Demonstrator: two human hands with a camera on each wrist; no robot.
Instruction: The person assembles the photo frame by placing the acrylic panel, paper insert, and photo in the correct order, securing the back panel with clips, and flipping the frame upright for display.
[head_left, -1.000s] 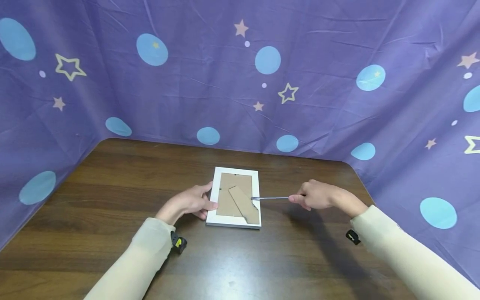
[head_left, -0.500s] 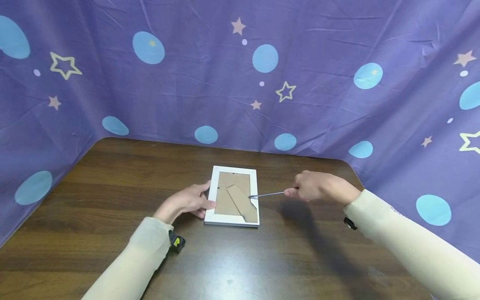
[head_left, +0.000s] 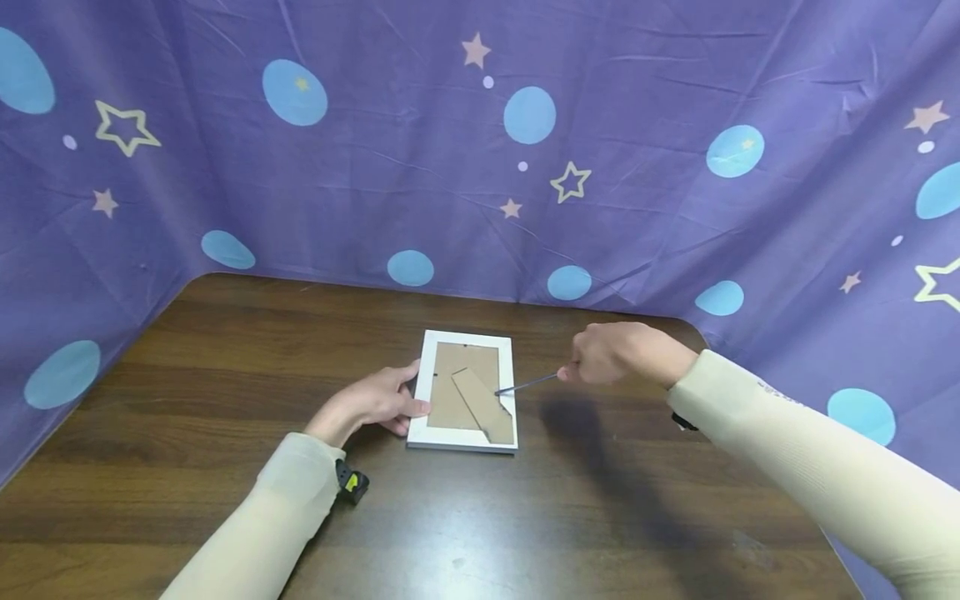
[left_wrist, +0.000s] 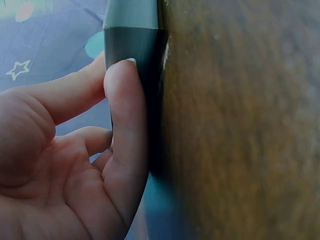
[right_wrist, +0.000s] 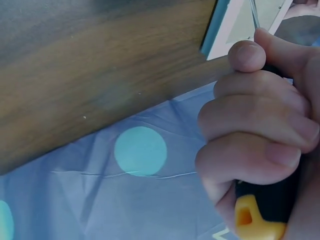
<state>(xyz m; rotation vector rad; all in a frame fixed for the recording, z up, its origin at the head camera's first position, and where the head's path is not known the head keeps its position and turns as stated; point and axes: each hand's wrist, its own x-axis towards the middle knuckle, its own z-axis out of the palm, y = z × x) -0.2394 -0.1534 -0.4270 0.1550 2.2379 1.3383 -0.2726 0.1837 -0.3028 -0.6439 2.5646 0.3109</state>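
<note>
A white picture frame lies face down on the wooden table, its brown backing board and slanted stand leg facing up. My left hand grips the frame's left edge, thumb on the back border and fingers along the side. In the left wrist view, fingers bend against the frame's side. My right hand holds a screwdriver, its fingers wrapped round a black and yellow handle. The thin metal shaft slopes down leftward, its tip at the backing's right edge beside the stand leg.
The brown table runs back to a purple curtain with blue dots and stars, which also hangs along both sides. Black straps with small devices, one with a yellow mark, sit at both cuffs.
My right hand has risen and moved left, so the screwdriver stands steeper with its tip staying near the backing's right edge. The left hand and picture frame keep their place.
</note>
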